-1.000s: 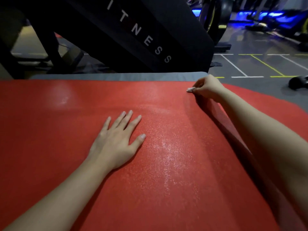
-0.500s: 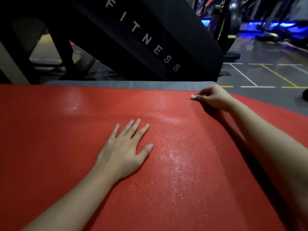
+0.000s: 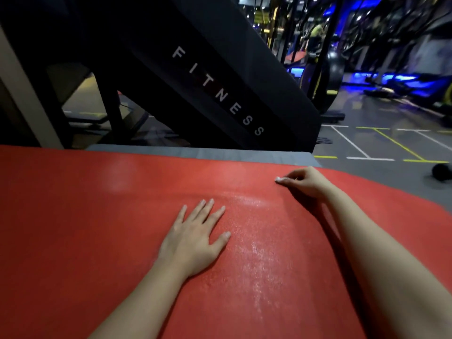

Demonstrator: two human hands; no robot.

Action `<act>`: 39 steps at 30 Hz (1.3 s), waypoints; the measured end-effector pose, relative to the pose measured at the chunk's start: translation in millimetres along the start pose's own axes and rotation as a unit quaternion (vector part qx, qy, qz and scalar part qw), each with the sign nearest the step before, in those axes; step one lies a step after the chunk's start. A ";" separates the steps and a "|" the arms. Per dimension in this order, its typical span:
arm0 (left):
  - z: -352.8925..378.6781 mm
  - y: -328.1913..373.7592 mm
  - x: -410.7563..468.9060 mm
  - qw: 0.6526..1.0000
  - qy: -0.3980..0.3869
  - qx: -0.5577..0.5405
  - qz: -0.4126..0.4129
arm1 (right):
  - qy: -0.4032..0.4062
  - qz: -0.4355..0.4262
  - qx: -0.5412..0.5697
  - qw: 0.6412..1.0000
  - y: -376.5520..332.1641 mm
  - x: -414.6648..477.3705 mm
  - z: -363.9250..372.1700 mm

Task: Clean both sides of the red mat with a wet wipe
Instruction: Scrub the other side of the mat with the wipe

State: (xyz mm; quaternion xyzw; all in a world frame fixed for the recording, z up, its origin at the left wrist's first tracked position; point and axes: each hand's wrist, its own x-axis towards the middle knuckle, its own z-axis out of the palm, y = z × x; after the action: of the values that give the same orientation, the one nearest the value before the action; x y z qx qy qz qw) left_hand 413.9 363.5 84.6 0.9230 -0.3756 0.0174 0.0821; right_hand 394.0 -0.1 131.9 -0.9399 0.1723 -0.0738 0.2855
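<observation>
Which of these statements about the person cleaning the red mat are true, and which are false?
1. The left hand lies flat, palm down, on the red textured foam mat. True.
2. The right hand is empty. False: its fingers pinch a small white wad, apparently the wet wipe.
3. A shiny damp-looking streak shows on the mat between the two arms. True.
4. The big black slanted panel behind the mat reads "YOGA". False: it reads "FITNESS".
5. A grey mat shows under the red mat's far edge. True.
6. The right hand rests at the near edge. False: it is near the far edge.
</observation>
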 end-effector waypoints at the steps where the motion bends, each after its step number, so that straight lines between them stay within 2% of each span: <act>1: 0.2 -0.7 0.0 1.000 -0.002 0.001 0.000 | 0.014 0.002 -0.001 1.000 -3.3 0.2 -0.5; 4: 1.9 -2.0 -0.4 1.000 -0.001 0.004 0.000 | 0.124 -0.013 -0.058 0.991 -9.3 3.9 14.9; 5: 2.4 -2.3 -1.0 1.000 0.000 0.003 -0.001 | 0.137 -0.021 -0.062 0.988 -11.0 2.2 24.5; 7: 3.0 -1.7 -2.0 1.000 0.003 0.004 0.001 | 0.123 -0.027 -0.062 0.990 -15.4 -9.4 31.5; 9: 4.1 -0.8 -2.0 1.000 0.005 0.000 0.001 | 0.074 -0.034 -0.077 0.994 -16.2 -26.7 24.0; 12: 4.7 -0.5 0.2 1.000 0.011 -0.008 -0.002 | 0.031 -0.077 -0.106 0.991 -14.7 -46.5 13.3; 15: 5.1 -1.9 0.2 1.000 0.009 -0.005 0.002 | 0.095 -0.070 -0.065 0.991 -16.3 -41.9 21.7; 18: 4.7 -1.4 -1.1 1.000 0.015 -0.013 0.000 | 0.160 -0.019 -0.036 0.986 -19.0 -32.4 36.8; 24: 4.0 -1.4 0.6 1.000 0.013 -0.012 -0.002 | 0.055 0.025 -0.117 0.991 -23.9 -51.2 36.4; 26: 5.4 -2.4 1.3 1.000 0.014 -0.012 -0.001 | 0.059 0.045 -0.141 0.987 -30.5 -51.3 33.7; 28: 6.3 -3.8 0.8 1.000 0.014 -0.013 0.002 | 0.076 0.055 -0.120 0.988 -40.6 -46.1 34.8; 32: 3.6 0.3 -1.2 1.000 0.010 -0.014 -0.001 | 0.127 0.012 -0.070 0.989 -41.8 -47.5 40.6; 37: 2.7 -2.6 0.7 1.000 0.012 -0.015 0.001 | 0.071 -0.065 -0.087 0.992 -27.2 -95.3 36.1; 39: 5.1 -3.3 1.6 1.000 0.014 -0.015 0.002 | 0.094 -0.069 -0.066 0.991 -22.5 -102.0 37.0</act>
State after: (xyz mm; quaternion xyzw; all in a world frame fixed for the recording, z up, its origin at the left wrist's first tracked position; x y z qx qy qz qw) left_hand 417.3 363.9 79.2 0.9207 -0.3762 0.0246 0.1008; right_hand 314.3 73.6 109.8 -0.9554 0.1371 -0.1694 0.1994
